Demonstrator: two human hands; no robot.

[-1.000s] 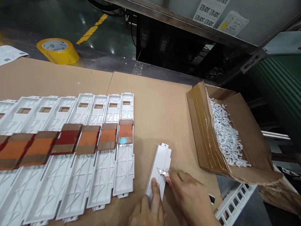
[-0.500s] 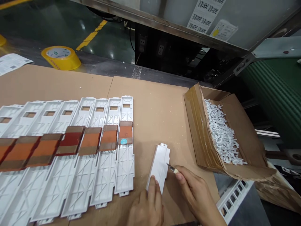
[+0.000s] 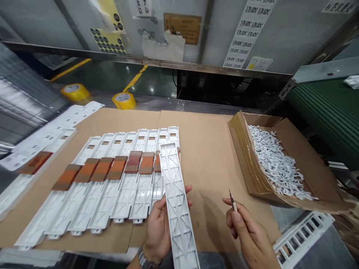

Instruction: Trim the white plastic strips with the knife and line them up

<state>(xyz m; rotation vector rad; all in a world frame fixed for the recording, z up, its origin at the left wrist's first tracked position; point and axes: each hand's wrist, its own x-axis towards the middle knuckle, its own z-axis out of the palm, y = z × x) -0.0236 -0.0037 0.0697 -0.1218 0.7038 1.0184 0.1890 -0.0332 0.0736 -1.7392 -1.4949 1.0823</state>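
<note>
My left hand (image 3: 161, 220), with a watch at the wrist, grips a long white plastic panel (image 3: 177, 209). The panel is raised off the table, its ribbed side facing me. In my right hand (image 3: 248, 228) is a small craft knife (image 3: 232, 201), pinched between thumb and fingers with its blade pointing up, apart from the panel. Left of my hands lies a row of similar white ribbed panels (image 3: 120, 201); each visible one bears an orange or red-brown block (image 3: 147, 163) across its middle. The raised panel hides part of the row's right end.
Cardboard (image 3: 207, 138) covers the table. An open carton (image 3: 241, 157) of small white plastic pieces (image 3: 273, 160) stands at right, by a green conveyor belt (image 3: 325, 108). Yellow tape rolls (image 3: 123, 101) sit at the back edge. A slotted white part (image 3: 304, 237) lies at lower right.
The white panel was lying smooth side up under my left hand; now it is lifted and turned ribbed side up. The knife has moved away from its edge. The view has tilted up.
</note>
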